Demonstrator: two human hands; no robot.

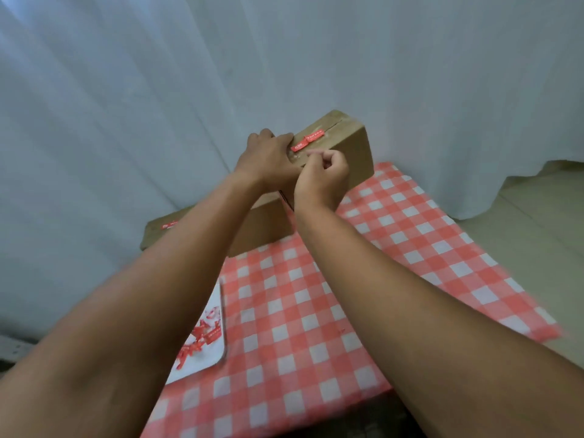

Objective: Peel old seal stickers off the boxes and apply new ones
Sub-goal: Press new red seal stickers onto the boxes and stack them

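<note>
Left hand [268, 156] flat on far box [344, 143], fingers straight beside red sticker [307, 141]. Right hand [322, 173] curled at box top, pinch unclear. Tray [218, 311] of scraps near left, second box [259, 226] behind.

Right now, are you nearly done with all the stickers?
Partly, I think. Peeled red scraps are piled on the white tray. The left hand steadies the upper box, which carries a red sticker, while the right hand picks at its top. The lower box shows one too; old or new, unclear.
</note>
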